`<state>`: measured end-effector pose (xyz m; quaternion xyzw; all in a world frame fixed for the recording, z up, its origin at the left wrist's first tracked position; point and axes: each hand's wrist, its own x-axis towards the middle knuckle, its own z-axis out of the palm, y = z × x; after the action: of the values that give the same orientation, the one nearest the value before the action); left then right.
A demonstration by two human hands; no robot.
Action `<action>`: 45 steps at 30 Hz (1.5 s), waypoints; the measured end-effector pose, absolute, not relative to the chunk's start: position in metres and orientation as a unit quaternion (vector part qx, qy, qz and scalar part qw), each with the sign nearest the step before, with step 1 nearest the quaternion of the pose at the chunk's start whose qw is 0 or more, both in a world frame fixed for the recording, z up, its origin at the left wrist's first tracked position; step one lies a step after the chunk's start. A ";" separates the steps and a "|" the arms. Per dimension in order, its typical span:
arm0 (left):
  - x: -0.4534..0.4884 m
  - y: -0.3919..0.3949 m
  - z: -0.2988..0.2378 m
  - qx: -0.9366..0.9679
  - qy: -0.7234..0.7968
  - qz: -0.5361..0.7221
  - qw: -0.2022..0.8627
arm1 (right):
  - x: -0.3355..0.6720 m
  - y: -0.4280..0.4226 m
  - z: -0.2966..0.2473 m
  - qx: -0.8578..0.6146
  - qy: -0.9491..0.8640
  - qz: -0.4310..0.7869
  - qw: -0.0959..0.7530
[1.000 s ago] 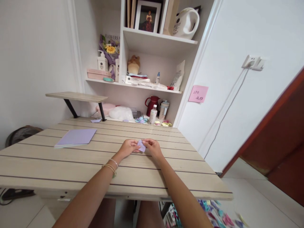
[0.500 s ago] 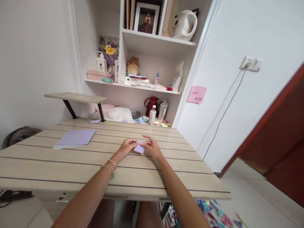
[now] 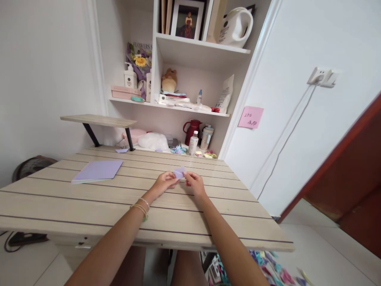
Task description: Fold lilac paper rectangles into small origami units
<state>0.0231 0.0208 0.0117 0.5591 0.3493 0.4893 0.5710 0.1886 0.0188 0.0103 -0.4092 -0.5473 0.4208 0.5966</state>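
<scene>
A small folded lilac paper [image 3: 179,172] is held just above the striped wooden table [image 3: 89,202], near its middle. My left hand [image 3: 163,183] pinches the paper's left side with closed fingers. My right hand [image 3: 194,182] pinches its right side, fingers also closed. Both forearms reach in from the bottom of the view. Thin bracelets circle my left wrist.
A stack of lilac paper sheets [image 3: 97,171] lies on the table's left. A small raised shelf [image 3: 98,120] stands at the back left. Behind are wall shelves with a red jug [image 3: 192,132], bottles and folded paper bits. Colourful paper pieces [image 3: 268,268] litter the floor at the lower right.
Both hands have lifted and turned the lilac paper a little, so it now sits slightly higher and farther from me. The camera has shifted a bit.
</scene>
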 end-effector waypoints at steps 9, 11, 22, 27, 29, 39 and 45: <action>0.021 0.018 0.019 0.559 0.339 0.528 0.543 | 0.191 0.018 0.014 -0.386 -0.590 0.389 0.593; 0.021 0.018 0.021 0.556 0.334 0.533 0.544 | 0.192 0.018 0.015 -0.376 -0.598 0.386 0.593; 0.025 0.017 0.020 0.580 0.321 0.532 0.527 | 0.190 0.021 0.011 -0.391 -0.562 0.413 0.601; 0.025 0.015 0.018 0.584 0.322 0.541 0.512 | 0.189 0.018 0.011 -0.383 -0.553 0.413 0.614; 0.024 0.015 0.016 0.588 0.334 0.530 0.512 | 0.190 0.017 0.011 -0.383 -0.565 0.407 0.607; 0.024 0.019 0.009 0.626 0.356 0.452 0.526 | 0.187 0.021 0.003 -0.376 -0.632 0.401 0.547; 0.025 0.018 0.010 0.622 0.365 0.451 0.526 | 0.188 0.026 -0.003 -0.375 -0.576 0.459 0.562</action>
<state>0.0246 0.0181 0.0098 0.6219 0.3647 0.4510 0.5261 0.1882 0.0258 -0.0026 -0.3752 -0.5765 0.4595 0.5619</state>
